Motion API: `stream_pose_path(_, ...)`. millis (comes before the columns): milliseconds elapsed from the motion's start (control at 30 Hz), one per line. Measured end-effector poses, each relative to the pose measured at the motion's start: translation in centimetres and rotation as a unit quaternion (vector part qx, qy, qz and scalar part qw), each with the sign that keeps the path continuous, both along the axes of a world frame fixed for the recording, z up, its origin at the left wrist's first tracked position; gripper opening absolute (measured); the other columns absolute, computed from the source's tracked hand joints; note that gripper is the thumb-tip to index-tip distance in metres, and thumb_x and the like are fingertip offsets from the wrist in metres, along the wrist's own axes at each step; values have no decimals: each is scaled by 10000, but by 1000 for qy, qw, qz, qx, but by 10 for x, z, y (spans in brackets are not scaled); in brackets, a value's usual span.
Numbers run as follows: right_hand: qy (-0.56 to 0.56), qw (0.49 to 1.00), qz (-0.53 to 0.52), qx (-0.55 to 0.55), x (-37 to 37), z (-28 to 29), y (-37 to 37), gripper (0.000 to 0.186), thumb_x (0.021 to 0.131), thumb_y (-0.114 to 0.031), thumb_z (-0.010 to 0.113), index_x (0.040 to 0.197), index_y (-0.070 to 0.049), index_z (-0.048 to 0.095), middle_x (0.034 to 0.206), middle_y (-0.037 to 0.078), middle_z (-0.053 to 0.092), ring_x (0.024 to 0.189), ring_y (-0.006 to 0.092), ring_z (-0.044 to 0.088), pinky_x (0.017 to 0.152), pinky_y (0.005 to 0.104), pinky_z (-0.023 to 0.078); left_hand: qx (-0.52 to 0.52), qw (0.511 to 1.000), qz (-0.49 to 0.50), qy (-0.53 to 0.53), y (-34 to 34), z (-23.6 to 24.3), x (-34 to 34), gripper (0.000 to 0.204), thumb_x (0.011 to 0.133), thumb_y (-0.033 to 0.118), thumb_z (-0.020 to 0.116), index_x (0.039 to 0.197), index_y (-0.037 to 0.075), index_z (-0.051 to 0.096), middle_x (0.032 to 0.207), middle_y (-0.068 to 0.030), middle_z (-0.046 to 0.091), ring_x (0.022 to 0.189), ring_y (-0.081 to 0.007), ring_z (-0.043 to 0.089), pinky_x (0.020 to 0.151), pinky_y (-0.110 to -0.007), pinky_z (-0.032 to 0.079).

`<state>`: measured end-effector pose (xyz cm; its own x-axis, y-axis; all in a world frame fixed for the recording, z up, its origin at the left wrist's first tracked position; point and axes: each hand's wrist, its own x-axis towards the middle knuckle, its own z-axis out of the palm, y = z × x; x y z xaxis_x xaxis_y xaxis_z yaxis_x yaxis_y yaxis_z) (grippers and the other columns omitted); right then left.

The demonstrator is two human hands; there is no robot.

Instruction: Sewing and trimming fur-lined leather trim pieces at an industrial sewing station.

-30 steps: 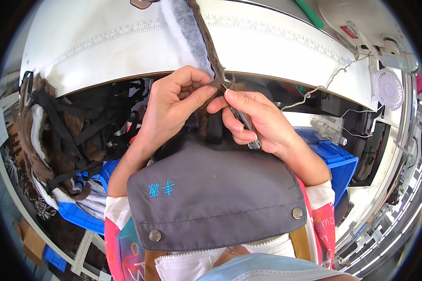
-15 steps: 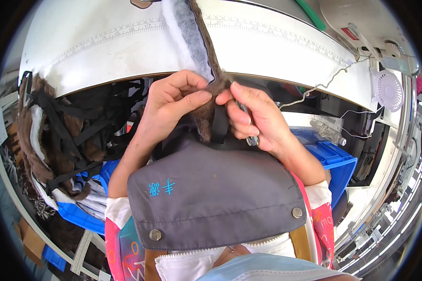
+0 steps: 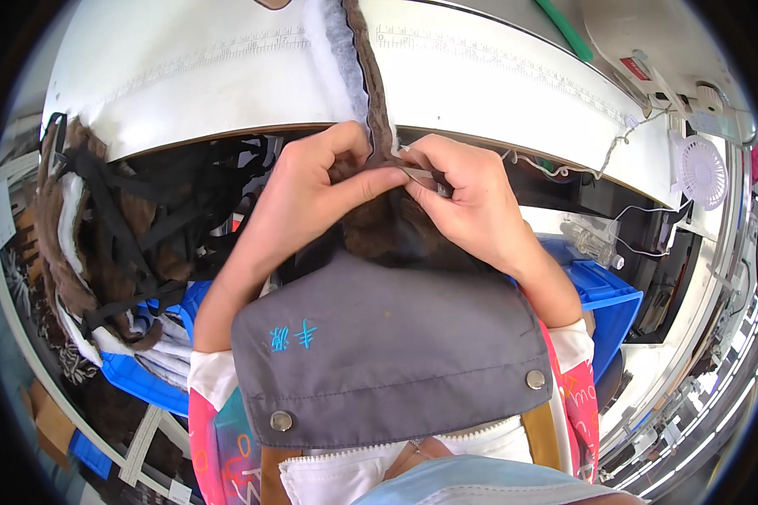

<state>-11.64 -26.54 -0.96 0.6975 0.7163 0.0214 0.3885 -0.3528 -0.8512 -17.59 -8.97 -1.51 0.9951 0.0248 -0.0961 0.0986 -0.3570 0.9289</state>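
Note:
A long brown fur piece [image 3: 378,93] with fluffy white padding [image 3: 330,67] along its left side runs from the table over the front edge toward my lap. My left hand [image 3: 307,185] is closed on it, thumb pressed flat along its upper edge. Facing it, my right hand [image 3: 472,194] pinches the same fur piece, with thumb and forefinger close to the left thumb. A narrow pale-grey sliver [image 3: 419,172] shows between the two thumbs; I cannot make out what it is. Below the hands, more brown fur hangs above my grey apron [image 3: 387,328].
The white table [image 3: 202,101] carries a printed ruler scale. At left, black straps [image 3: 118,202] and fur pieces heap over a blue bin [image 3: 143,387]. Another blue bin [image 3: 598,290] stands at right, near a clear bottle [image 3: 594,244]. Further right are a small white fan [image 3: 701,172] and a loose cord [image 3: 619,143].
My right hand has turned over and moved up to the fur. The dark handled tool and the black strap beside it no longer show. My left thumb has slid rightward along the fur.

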Motion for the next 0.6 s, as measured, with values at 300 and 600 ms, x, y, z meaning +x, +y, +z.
stream_pose_path(300,35,990,-127,44,3,-19,-7,127,705,2,628,825,12,589,710,126,589,590,193,557,558,265,443,-37,999,31,-24,-4,-18,-5,174,783,44,606,677,14,470,556,16,467,525,-25,393,471,-203,331)
stream_pose_path(600,460,877,14,139,3,34,-22,494,937,-392,334,989,21,600,541,11,520,404,35,363,395,171,270,-95,992,76,21,-6,-9,-3,106,780,52,638,831,1,559,633,2,574,565,-16,486,514,-175,387)
